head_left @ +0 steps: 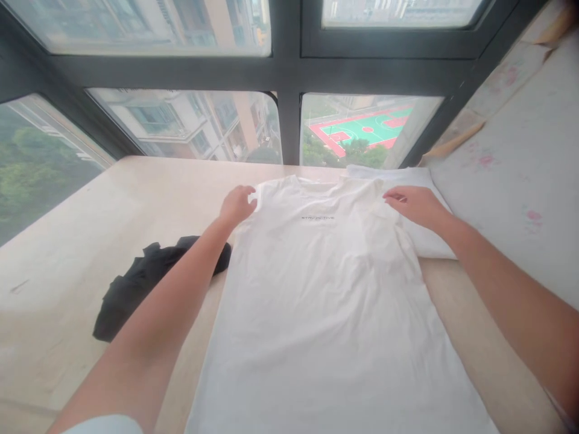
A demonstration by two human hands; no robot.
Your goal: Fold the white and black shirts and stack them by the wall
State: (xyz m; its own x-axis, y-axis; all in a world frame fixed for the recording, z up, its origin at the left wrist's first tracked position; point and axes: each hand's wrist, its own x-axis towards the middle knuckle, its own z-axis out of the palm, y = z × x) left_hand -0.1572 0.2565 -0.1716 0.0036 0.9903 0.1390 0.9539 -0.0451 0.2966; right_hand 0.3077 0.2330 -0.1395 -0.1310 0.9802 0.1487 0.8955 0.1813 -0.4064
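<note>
A white T-shirt (316,301) with small dark lettering across the chest lies front up, its collar toward the window and its lower part running out of view at the bottom. At its left shoulder edge, my left hand (238,206) has thumb and fingers curled round the fabric. My right hand (411,200) pinches the cloth by the opposite shoulder; its fingertips are close together. Wrinkles cross the shirt's middle and right side. Beneath my left forearm, a crumpled black garment (145,274) is partly hidden.
A folded white cloth (434,238) lies under and beside the shirt's right shoulder. The pale ledge (58,265) ends at dark window frames (289,78) in front and on the left. A flower-patterned wall covering (520,163), peeling at its edge, borders the right side.
</note>
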